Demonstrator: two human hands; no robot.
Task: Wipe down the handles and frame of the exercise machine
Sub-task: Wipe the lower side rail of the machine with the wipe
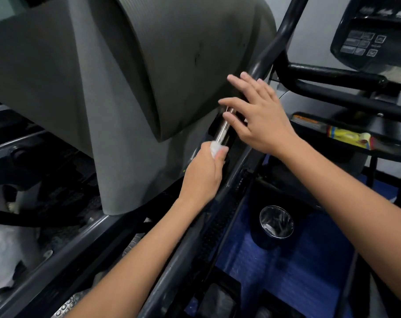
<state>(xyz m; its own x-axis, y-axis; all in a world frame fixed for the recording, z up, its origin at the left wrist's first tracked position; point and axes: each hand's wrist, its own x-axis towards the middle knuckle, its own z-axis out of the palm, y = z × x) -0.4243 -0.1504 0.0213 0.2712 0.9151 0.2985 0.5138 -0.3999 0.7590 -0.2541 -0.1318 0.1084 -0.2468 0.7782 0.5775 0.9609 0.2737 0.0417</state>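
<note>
- While we look down from the head view, our left hand (204,171) is closed around a white wipe (215,148) at the lower end of the chrome bar (224,128).
- The bar runs up and to the right, under the edge of the grey housing (126,76); the left hand is nearer.
- Our right hand (254,111) hovers with fingers spread wide, holding nothing, beside the black frame tube (273,40).
- The housing may block the wipe higher up.

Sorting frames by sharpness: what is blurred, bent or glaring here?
Head view: left hand and its white wipe are slightly smeared; the chrome rod carries a bright highlight; the wide lens bows the black frame tube; the lower left corner is dark and soft.
</note>
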